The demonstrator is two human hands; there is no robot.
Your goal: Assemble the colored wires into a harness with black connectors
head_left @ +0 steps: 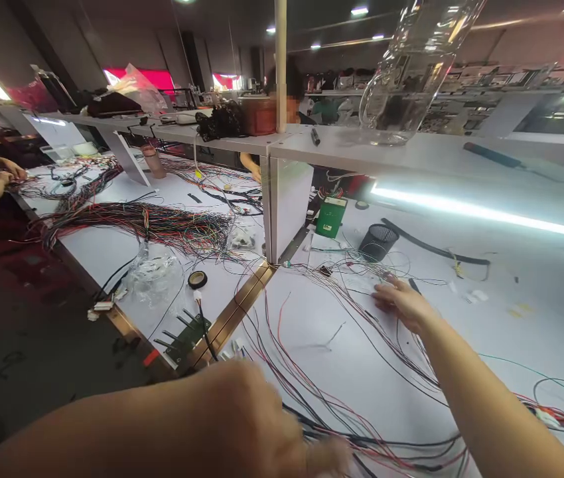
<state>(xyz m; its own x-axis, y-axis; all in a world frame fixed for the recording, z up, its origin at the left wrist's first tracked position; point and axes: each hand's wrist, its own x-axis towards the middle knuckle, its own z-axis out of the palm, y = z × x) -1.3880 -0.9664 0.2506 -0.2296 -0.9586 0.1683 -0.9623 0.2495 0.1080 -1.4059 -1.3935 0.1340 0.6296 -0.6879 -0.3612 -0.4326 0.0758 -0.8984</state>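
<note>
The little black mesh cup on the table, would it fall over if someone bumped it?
Probably. The black mesh cup looks light, since its walls are see-through mesh, so a nudge would likely slide or tip it. Its round shape means it might roll once down.

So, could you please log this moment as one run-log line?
left hand: gripping wires, blurred | right hand: flat on wire strands | near: mesh cup, green box | table
</note>
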